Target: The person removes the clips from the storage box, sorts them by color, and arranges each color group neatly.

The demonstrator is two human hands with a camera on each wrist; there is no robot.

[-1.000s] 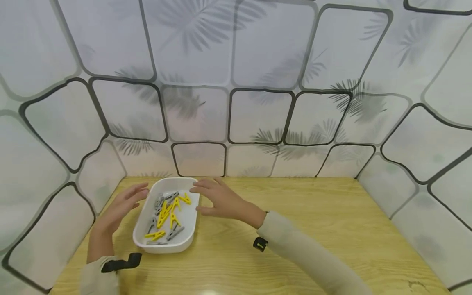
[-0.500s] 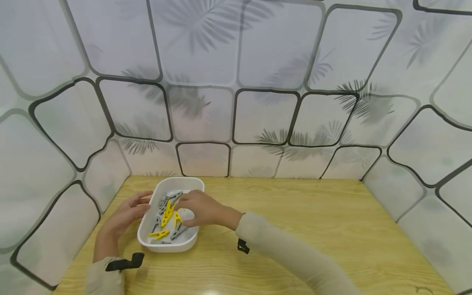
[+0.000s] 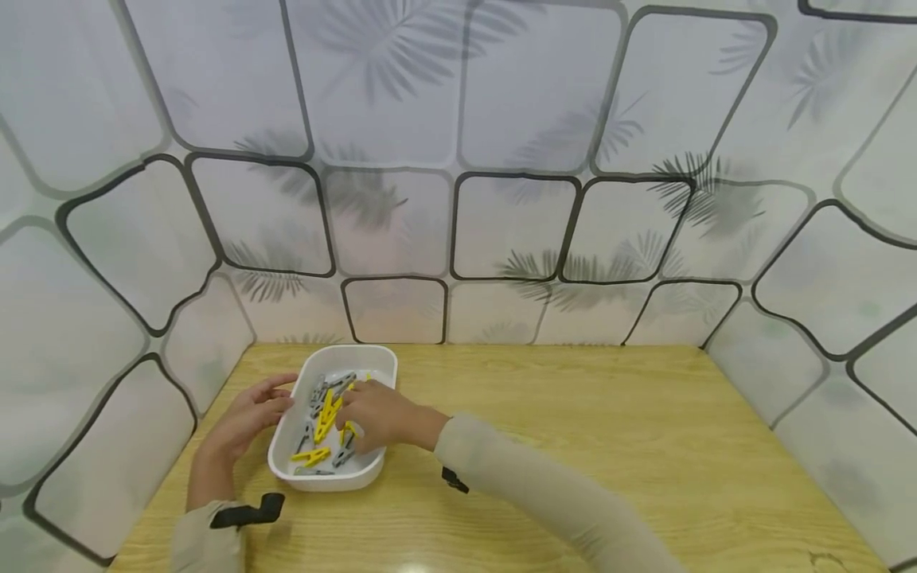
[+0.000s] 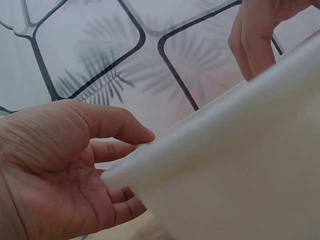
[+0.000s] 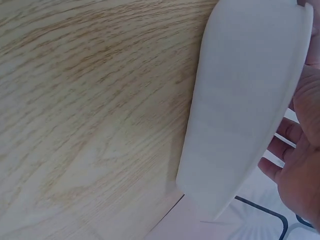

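The right hand (image 3: 376, 415) reaches over the near-right wall of the white plastic tray (image 3: 333, 482), and the yellow clothespins (image 3: 321, 430) in the tray's middle lie just left of its fingers — long axes running roughly with the tray's length, gray clothespins (image 3: 345, 455) beside them. It is the nearer hand, but its fingertips are partly hidden, so I cannot tell whether they pinch anything — the left hand (image 3: 247, 418), fingers relaxed, rests against the tray's left rim, gripping nothing.

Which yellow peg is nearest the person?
The yellow peg by the near-left corner of the white tub; the other yellow pegs in view lie farther back.
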